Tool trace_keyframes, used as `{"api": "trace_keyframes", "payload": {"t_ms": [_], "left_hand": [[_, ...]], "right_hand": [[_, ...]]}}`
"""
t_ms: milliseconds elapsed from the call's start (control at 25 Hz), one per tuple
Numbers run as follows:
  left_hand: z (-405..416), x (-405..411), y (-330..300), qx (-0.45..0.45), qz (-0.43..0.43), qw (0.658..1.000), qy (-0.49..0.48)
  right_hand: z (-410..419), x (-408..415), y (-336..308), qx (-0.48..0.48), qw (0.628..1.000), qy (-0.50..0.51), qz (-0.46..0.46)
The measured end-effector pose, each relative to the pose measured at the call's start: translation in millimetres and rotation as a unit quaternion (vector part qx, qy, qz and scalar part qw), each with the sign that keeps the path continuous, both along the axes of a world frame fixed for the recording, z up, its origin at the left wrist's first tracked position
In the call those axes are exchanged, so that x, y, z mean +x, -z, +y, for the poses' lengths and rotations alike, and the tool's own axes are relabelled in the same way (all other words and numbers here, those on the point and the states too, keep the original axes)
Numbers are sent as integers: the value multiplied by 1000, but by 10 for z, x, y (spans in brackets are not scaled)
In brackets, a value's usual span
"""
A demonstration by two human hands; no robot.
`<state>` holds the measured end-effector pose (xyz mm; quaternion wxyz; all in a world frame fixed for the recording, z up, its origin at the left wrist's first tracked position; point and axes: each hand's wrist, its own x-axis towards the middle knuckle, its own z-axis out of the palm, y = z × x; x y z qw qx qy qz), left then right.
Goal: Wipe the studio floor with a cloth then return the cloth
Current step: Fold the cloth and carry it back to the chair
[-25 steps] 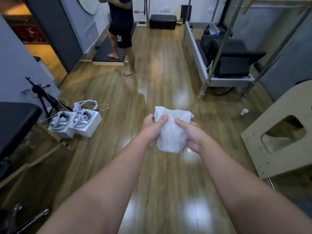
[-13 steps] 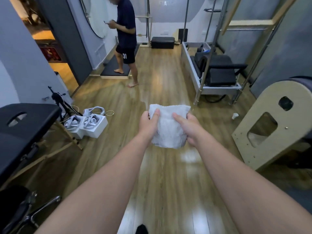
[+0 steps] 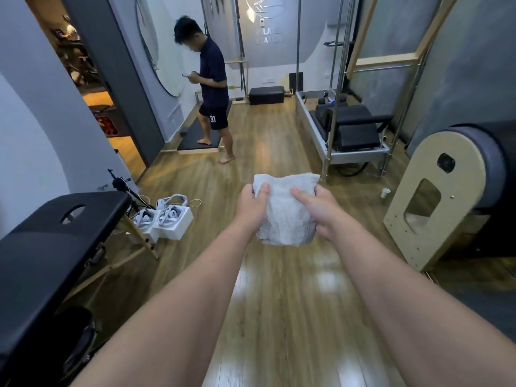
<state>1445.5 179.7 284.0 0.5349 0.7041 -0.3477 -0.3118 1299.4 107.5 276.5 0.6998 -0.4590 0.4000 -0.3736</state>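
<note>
A white folded cloth (image 3: 284,210) hangs in the air in front of me, well above the wooden studio floor (image 3: 279,289). My left hand (image 3: 251,203) grips its left edge, thumb on the front. My right hand (image 3: 315,208) grips its right edge the same way. Both arms stretch straight out from the bottom of the view.
A black massage table (image 3: 53,247) stands at the left, with white boxes holding headsets (image 3: 164,219) and a small tripod (image 3: 120,182) beside it. A wooden barrel frame (image 3: 435,196) stands at the right, a paper cup (image 3: 385,193) near it. A person (image 3: 212,88) stands ahead by a reformer frame (image 3: 343,129).
My view has tilted upward, showing more of the room and the person ahead. Both hands keep holding the cloth, now spread a little wider.
</note>
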Motion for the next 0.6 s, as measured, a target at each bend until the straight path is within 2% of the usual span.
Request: {"api": "trace_keyframes", "payload": {"t_ms": [600], "left_hand": [[1899,-301,-406,-45,-7,996,74]], "right_hand": [[2113,-432,-496,-60,995,74,17]]}}
